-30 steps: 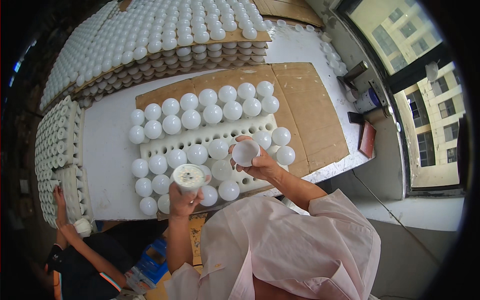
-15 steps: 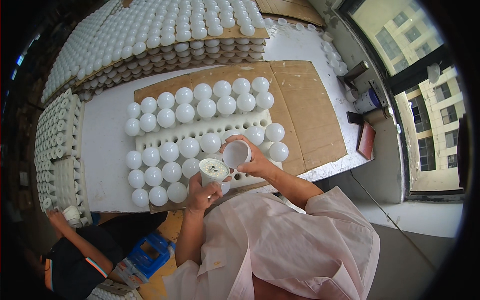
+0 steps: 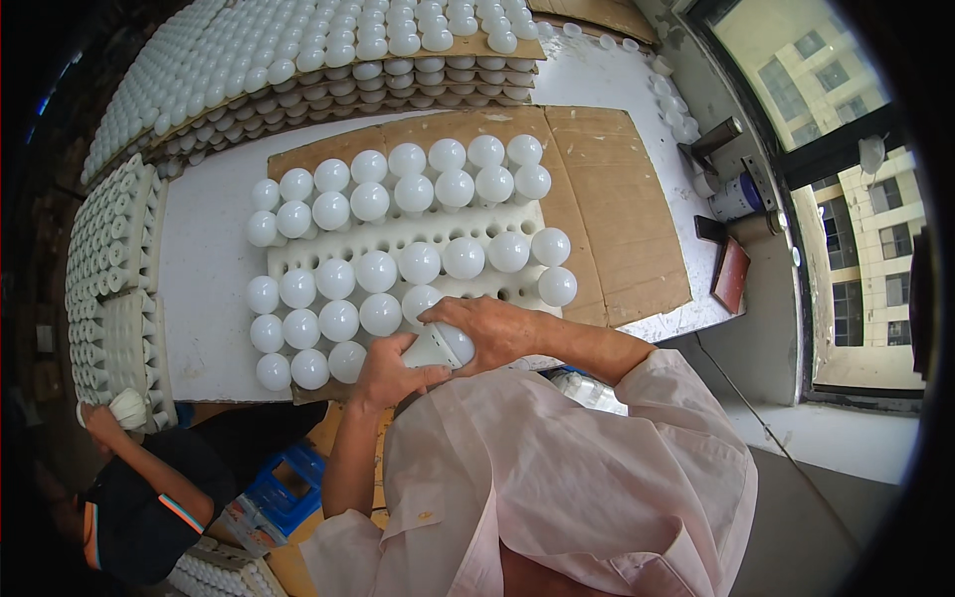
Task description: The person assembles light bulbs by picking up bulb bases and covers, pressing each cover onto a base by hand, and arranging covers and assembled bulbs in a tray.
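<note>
In front of my body, my left hand (image 3: 384, 376) grips the white base of an LED bulb (image 3: 428, 350). My right hand (image 3: 499, 331) closes around its domed cover (image 3: 458, 344), which now sits against the base. The bulb lies tilted, dome toward the right. Just beyond my hands, rows of white bulbs (image 3: 376, 270) stand dome-up in a white foam tray (image 3: 291, 256) with holes, some of them without a bulb. My hands hide part of the nearest rows.
Under the tray lies brown cardboard (image 3: 607, 229) on a white table (image 3: 204, 289). Stacked layers of bulbs (image 3: 328, 50) stand at the back, more foam trays (image 3: 114, 224) at the left. A co-worker's hand (image 3: 102, 426) is at lower left. A dark red box (image 3: 731, 274) sits by the window.
The cover and base, held apart before with the base's inner board showing, are now joined. My right hand has come down over the cover, and the bulb has tipped sideways.
</note>
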{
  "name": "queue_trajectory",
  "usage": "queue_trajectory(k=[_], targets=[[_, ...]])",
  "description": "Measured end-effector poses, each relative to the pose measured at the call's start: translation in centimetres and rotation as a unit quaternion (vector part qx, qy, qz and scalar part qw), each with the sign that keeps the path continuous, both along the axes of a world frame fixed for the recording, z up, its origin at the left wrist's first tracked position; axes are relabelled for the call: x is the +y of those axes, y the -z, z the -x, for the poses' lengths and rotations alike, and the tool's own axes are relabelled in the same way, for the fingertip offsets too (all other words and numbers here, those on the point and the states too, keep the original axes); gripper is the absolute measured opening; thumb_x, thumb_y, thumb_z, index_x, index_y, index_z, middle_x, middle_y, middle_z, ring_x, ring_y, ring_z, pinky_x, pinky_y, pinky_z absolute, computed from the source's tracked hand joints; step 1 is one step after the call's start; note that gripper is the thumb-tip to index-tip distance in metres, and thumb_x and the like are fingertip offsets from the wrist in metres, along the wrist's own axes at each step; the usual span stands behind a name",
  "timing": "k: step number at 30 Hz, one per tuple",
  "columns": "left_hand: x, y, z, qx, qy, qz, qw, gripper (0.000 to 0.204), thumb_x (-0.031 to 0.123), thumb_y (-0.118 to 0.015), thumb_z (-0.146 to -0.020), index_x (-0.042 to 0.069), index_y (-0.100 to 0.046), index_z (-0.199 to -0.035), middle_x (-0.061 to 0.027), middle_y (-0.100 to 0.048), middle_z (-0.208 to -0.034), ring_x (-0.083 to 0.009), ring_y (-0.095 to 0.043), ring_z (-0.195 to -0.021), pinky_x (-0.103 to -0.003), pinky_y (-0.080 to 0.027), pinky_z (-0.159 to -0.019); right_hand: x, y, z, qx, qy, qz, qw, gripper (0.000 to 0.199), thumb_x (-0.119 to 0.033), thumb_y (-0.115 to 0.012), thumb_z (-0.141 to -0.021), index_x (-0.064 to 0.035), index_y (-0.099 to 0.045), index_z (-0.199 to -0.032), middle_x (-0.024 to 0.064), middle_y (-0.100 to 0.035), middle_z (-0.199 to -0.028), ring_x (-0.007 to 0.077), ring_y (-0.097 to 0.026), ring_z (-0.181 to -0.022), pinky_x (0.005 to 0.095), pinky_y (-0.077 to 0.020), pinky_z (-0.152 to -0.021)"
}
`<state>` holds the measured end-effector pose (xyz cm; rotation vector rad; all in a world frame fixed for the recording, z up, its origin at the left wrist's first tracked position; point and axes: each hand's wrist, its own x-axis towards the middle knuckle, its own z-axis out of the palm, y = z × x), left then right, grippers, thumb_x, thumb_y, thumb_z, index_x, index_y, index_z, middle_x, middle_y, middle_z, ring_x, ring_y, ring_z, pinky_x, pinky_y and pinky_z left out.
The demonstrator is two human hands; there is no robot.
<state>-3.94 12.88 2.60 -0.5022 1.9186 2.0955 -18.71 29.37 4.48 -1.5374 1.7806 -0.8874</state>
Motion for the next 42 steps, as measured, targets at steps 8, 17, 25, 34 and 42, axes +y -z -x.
queue_trajectory(k=[8, 17, 25, 34, 42], targets=[[0.4, -1.3, 0.3, 0.038, 0.014, -0.010, 0.999, 0.042, 0.021, -0.083, -0.067, -0.006, -0.066, -0.093, -0.0065, -0.065, -0.073, -0.0109, -0.061, -0.059, -0.025, -0.048, -0.050, -1.1, 0.4, -1.0, -0.025, -0.017, 0.242, 0.970, 0.058, -0.009, -0.081, -0.058, -0.0049, -0.054, -0.109, 0.0117, -0.057, -0.103, 0.0310, -0.054, -0.102, 0.0410, -0.0479, -0.085], [0.1, -1.4, 1.7, 0.042, 0.036, -0.024, 0.998, 0.033, 0.018, -0.080, -0.071, -0.005, -0.065, -0.090, -0.0071, -0.065, -0.073, -0.0105, -0.060, -0.058, -0.023, -0.046, -0.048, -0.9, 1.1, -0.3, -0.069, 0.014, 0.239, 0.968, 0.047, -0.004, -0.077, -0.057, -0.0063, -0.056, -0.099, 0.0100, -0.056, -0.098, 0.0290, -0.055, -0.097, 0.0378, -0.0473, -0.082], [-4.0, -1.9, 3.1, 0.112, -0.119, 0.134, 0.977, 0.048, 0.020, -0.075, -0.081, -0.010, -0.057, -0.114, -0.0187, -0.069, -0.096, -0.0144, -0.067, -0.071, -0.024, -0.050, -0.052, 0.8, -0.1, 5.4, -0.064, 0.233, 0.247, 0.938, 0.052, -0.005, -0.081, -0.058, -0.0075, -0.055, -0.102, 0.0116, -0.053, -0.109, 0.0301, -0.054, -0.101, 0.0392, -0.0470, -0.087], [-4.4, 0.8, 1.8, 0.115, -0.194, 0.025, 0.974, 0.037, 0.013, -0.069, -0.086, -0.009, -0.056, -0.113, -0.0191, -0.068, -0.103, -0.0143, -0.067, -0.073, -0.020, -0.048, -0.052, 1.6, 6.5, 4.1, 0.307, -0.035, 0.052, 0.950, 0.047, -0.023, -0.078, -0.067, -0.0119, -0.060, -0.109, 0.0083, -0.051, -0.118, 0.0284, -0.050, -0.112, 0.0408, -0.0441, -0.092], [-4.7, 4.1, 0.0, 0.041, -0.293, 0.114, 0.948, 0.025, 0.006, -0.065, -0.087, -0.009, -0.058, -0.105, -0.0154, -0.069, -0.093, -0.0138, -0.066, -0.072, -0.024, -0.053, -0.061, -1.6, 2.0, 12.0, 0.217, 0.193, 0.218, 0.932, 0.042, -0.014, -0.075, -0.073, -0.0104, -0.059, -0.112, 0.0122, -0.057, -0.112, 0.0326, -0.057, -0.101, 0.0414, -0.0488, -0.084]])
